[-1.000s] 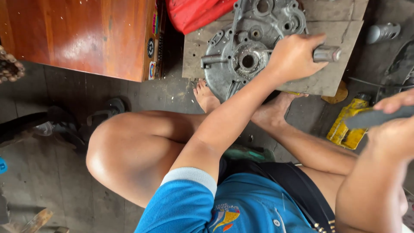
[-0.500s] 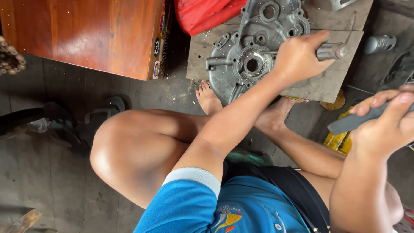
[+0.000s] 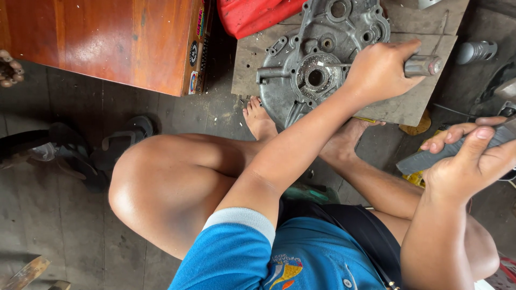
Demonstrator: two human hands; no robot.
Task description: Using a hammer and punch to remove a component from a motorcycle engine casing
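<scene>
Just one engine casing (image 3: pixel 317 64), two hands.

Matt grey cast-metal casing (image 3: pixel 322 70); glossy, seemingly wooden cabinet (image 3: pixel 107 37).

One head-worn view, steeply down and close over knees, arms and floor-level work board (image 3: pixel 419 102)

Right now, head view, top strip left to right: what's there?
Wooden cabinet → red cloth → grey engine casing → left hand gripping a metal rod → grey cylinder on the floor.
</scene>
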